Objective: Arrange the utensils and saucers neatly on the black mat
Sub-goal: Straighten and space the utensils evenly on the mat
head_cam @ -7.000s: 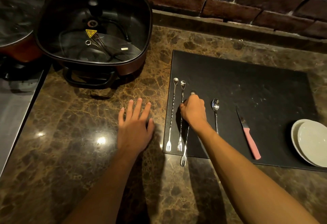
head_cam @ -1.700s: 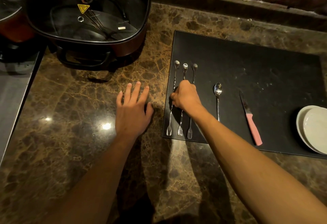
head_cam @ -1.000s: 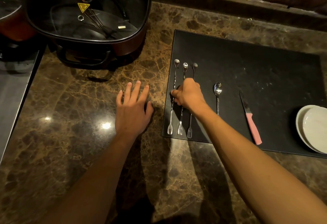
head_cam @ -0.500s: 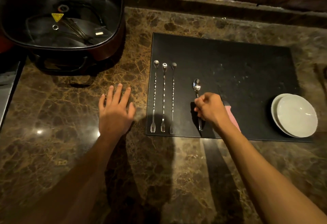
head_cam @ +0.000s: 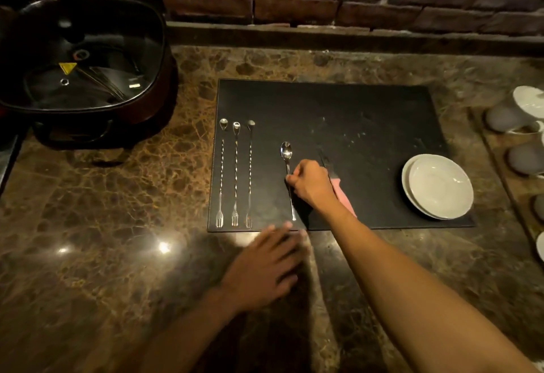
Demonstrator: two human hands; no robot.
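Steel teaspoon: our small polished steel teaspoon point(head_cam: 286, 163) lies on the black rectangular mat point(head_cam: 353, 119), its handle pinched at mid-length by the fingertips of our right hand point(head_cam: 310, 185).
Long axis: it runs nearly straight away from us, bowl at the far end beyond our knuckles, tail end toward our wrist; we judge it slightly tilted against the row to its left.
Nearer hand: the right one, already closed on the handle; our left hand point(head_cam: 262, 272) rests open and flat on the brown marble counter point(head_cam: 103, 210), just short of the mat's near edge, holding nothing.
Reference row: three long twisted steel bar forks point(head_cam: 235, 175) lie parallel to the left of our right hand, tines toward us, evenly spaced, near the mat's left edge.
Gap: the teaspoon sits apart from that row by more than the forks sit from each other, so we judge the coming move to be a leftward slide that keeps it parallel.
Behind our right hand: a pink-handled kitchen knife point(head_cam: 343, 196), partly hidden by our wrist, blade pointing away.
Further right: two stacked white ceramic saucers point(head_cam: 438, 185) at the mat's right end, well apart from either hand, probably still to be placed.
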